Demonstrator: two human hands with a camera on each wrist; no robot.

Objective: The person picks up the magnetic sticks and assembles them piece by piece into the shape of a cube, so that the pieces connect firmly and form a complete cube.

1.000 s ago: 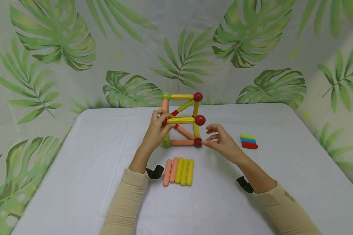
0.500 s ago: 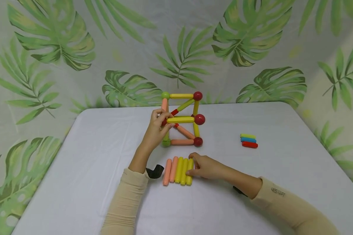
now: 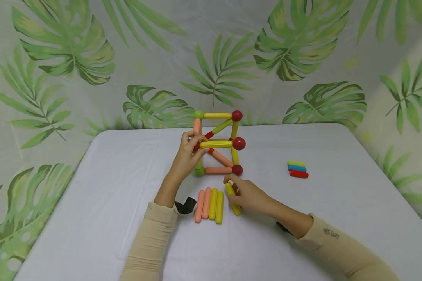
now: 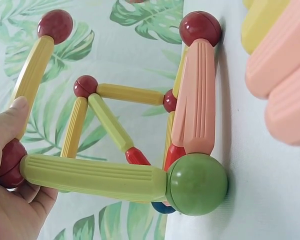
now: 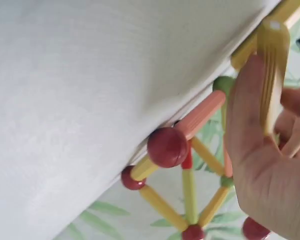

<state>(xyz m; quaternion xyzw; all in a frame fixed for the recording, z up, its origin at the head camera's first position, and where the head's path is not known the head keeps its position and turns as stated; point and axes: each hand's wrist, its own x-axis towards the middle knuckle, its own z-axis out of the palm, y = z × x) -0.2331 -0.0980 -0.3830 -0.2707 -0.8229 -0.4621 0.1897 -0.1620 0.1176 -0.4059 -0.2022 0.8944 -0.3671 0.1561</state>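
Note:
A cube-like frame (image 3: 218, 170) of coloured rods and balls stands towards the back of the table. My left hand (image 3: 188, 154) grips its near upper left corner, fingers and thumb round a dark red ball (image 4: 11, 162) where a yellow rod (image 4: 34, 82) and a light green rod (image 4: 95, 177) meet. At that yellow rod's far end sits another red ball (image 3: 239, 143). In front of the frame, my right hand (image 3: 249, 195) pinches a loose yellow rod (image 3: 233, 199) between thumb and fingers; in the right wrist view this rod (image 5: 274, 70) stands lengthwise along the thumb.
Left of the right hand, two pink rods (image 3: 202, 205) and two yellow rods (image 3: 216, 206) lie side by side. Short rods in yellow-green, blue (image 3: 297, 168) and red lie to the right on the white table (image 3: 267, 249). A leaf-print cloth (image 3: 154, 58) hangs behind.
My right hand has come down from the frame's lower right ball to the row of rods and drawn the rightmost yellow rod away from it. The left hand keeps its place.

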